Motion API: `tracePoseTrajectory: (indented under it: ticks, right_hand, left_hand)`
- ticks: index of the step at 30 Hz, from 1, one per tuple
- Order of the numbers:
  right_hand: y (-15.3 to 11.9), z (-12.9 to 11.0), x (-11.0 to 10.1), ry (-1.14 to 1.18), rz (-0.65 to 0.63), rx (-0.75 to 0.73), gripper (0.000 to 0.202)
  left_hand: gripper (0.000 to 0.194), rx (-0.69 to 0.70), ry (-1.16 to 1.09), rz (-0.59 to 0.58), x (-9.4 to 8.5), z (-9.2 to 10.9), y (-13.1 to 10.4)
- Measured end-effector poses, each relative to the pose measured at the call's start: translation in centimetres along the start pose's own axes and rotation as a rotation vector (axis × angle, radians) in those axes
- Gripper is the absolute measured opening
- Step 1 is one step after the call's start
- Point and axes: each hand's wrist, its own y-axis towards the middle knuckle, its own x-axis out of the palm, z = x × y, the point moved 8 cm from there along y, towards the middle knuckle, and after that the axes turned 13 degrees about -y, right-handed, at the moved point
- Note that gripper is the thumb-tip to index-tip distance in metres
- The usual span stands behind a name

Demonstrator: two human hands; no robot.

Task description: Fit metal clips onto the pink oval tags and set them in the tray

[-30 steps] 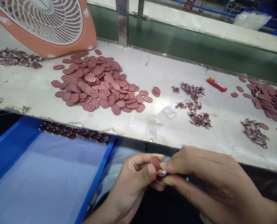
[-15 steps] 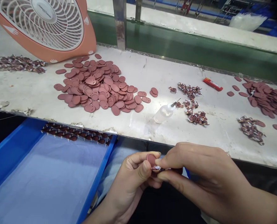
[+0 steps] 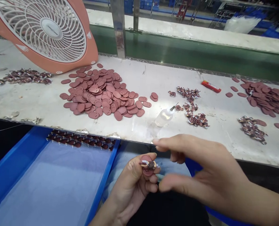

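You have a single view, from the camera on your head, looking forward and down. Your hands sit close at the bottom edge, the left hand (image 3: 139,179) nearest the middle. The table (image 3: 153,81) stretches across mid-frame, somewhat farther off. Beyond it the background is dim, probably more benches.

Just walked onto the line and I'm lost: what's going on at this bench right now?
A person is working below the edge of the white bench. The left hand pinches a small reddish oval disc with a tiny wired part on it between fingertips. The right hand hovers beside it, fingers spread, holding nothing. On the bench lie a big pile of matching discs, a small squeeze bottle and clusters of wired parts. A row of finished-looking pieces sits in a blue tray.
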Motion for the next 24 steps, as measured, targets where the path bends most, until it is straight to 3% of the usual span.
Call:
tracePoseTrajectory:
  ticks: [2,4,11,19,24]
  right_hand:
    - [0.1,0.7,-0.3,-0.027,0.06,0.047,0.024]
    - [0.2,1.4,0.4,0.003,0.036,0.098,0.012]
    - [0.2,1.3,3.2,0.153,-0.065,0.101,0.024]
    - [0.9,0.9,3.9,0.223,-0.053,0.086,0.035]
    - [1.4,0.7,4.0,0.221,-0.009,0.072,0.023]
  left_hand:
    - [0.03,-0.031,-0.048,0.018,-0.4,0.0,0.0]
    - [0.027,-0.047,-0.076,0.023,-0.8,0.0,0.0]
    - [0.03,0.019,-0.07,-0.07,-0.9,0.8,0.2]
    - [0.033,0.048,0.005,-0.182,-0.1,1.4,0.2]
    - [0.044,0.043,0.085,-0.158,-0.4,1.7,0.5]
